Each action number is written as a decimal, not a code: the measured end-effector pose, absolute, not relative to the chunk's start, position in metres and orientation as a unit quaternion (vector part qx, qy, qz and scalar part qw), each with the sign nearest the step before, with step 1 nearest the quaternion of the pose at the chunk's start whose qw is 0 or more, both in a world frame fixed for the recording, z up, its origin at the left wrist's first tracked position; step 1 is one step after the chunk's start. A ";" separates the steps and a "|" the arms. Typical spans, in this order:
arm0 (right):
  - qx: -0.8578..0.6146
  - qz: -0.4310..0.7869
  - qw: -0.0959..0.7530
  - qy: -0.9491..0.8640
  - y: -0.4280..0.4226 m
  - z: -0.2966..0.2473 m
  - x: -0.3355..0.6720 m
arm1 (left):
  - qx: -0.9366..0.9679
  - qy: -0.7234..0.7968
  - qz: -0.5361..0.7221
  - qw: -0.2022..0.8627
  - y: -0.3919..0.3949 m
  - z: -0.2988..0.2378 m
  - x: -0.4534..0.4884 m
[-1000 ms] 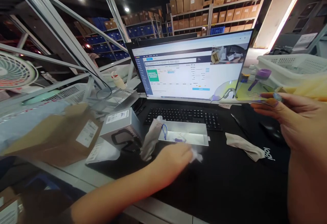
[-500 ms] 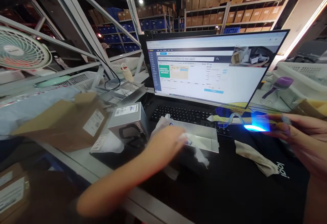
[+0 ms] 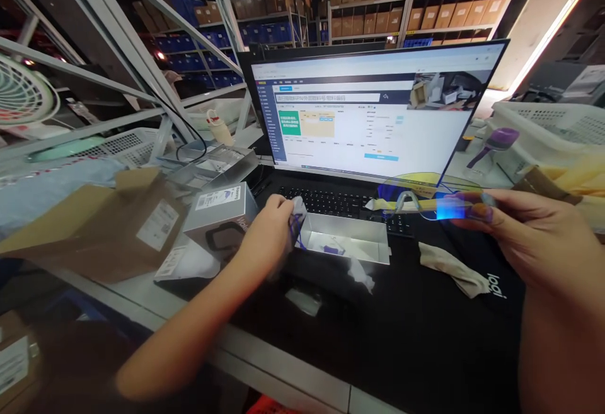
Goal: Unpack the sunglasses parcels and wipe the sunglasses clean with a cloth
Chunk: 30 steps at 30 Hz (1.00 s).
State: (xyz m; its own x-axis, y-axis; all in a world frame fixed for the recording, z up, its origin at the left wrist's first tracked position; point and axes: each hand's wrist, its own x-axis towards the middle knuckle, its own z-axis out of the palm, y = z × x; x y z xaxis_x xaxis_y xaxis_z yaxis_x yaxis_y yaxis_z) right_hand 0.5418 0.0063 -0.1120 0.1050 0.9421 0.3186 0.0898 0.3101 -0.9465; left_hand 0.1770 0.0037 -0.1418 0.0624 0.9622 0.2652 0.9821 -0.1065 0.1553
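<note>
My left hand (image 3: 267,231) is closed on a small grey drawstring pouch (image 3: 299,207) with dark blue cords, at the left end of an open silvery box (image 3: 366,235). Inside that box lies a small blue-purple piece (image 3: 331,249). Between the fingers of my right hand (image 3: 534,225) are glasses (image 3: 407,202) with yellow-tinted lenses, held level above the keyboard's right end; a bright blue reflection shows on them. Crumpled white wrapping (image 3: 362,275) sits at the box's front. A beige cloth pouch (image 3: 451,269) rests on the black mat below the glasses.
A monitor (image 3: 378,111) stands behind the keyboard (image 3: 326,200). To the left are a grey printed box (image 3: 220,212) and an opened brown carton (image 3: 127,225). A purple-headed brush (image 3: 496,143) is near a white basket (image 3: 558,130) at right. A metal frame post (image 3: 142,55) rises at left.
My left hand has moved from over the open box to its left end, and the grey pouch now shows clearly in its fingers. My right hand still holds the glasses. The view has shifted slightly.
</note>
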 end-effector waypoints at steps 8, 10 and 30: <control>-0.424 0.388 0.630 -0.522 -0.009 -0.099 0.538 | -0.797 -0.530 -0.272 -0.100 -0.060 -0.121 0.181; -0.406 0.398 0.645 -0.511 -0.013 -0.096 0.536 | -0.830 -0.484 -0.252 -0.118 -0.067 -0.129 0.179; -0.518 0.335 0.506 -0.603 -0.151 -0.154 0.519 | -0.753 -0.512 -0.380 -0.162 -0.085 -0.182 0.218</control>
State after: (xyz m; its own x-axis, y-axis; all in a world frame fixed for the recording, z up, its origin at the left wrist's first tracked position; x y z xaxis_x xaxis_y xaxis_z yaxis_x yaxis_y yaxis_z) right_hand 0.5190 -0.1511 -0.1543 0.0488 0.9634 0.2636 0.2849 0.2395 -0.9281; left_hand 0.2176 -0.0850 -0.1818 0.1872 0.8941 0.4068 0.6481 -0.4236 0.6329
